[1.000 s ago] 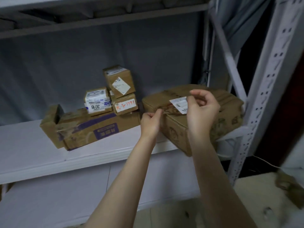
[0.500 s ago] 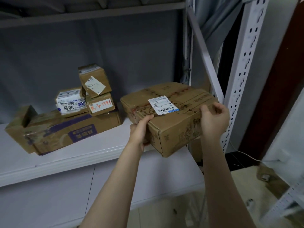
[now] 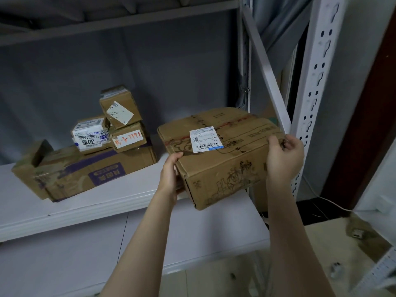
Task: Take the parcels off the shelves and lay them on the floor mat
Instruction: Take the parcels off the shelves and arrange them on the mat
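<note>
My left hand [image 3: 171, 174] wraps the box [image 3: 235, 151] at its near left corner. The thumb lies on the top edge and the fingers go underneath, so they take the weight. My right hand [image 3: 282, 159] is curled over the far right top edge and grips it to keep the box from tipping or swinging. Both hands are full with this one parcel and hold nothing else.

The box is level, with its label [image 3: 203, 140] facing up. Its near corner juts out past the front lip of the shelf [image 3: 85, 209]. I cannot tell whether its back end rests on the shelf or is already clear of it. A two-handed hold suits it, I judge, as it is too broad for one hand.

Further in and to the left, a long box [image 3: 92, 174] lies flat on the shelf with three small parcels stacked on it: a white one [image 3: 90, 136], one with orange writing [image 3: 128, 139], and a tilted one [image 3: 120, 112] on top. These wait their turn.

Just to the right stand the brace [image 3: 265, 71] and the post [image 3: 312, 103], so I should draw the box straight toward me. The mat is not in view.
</note>
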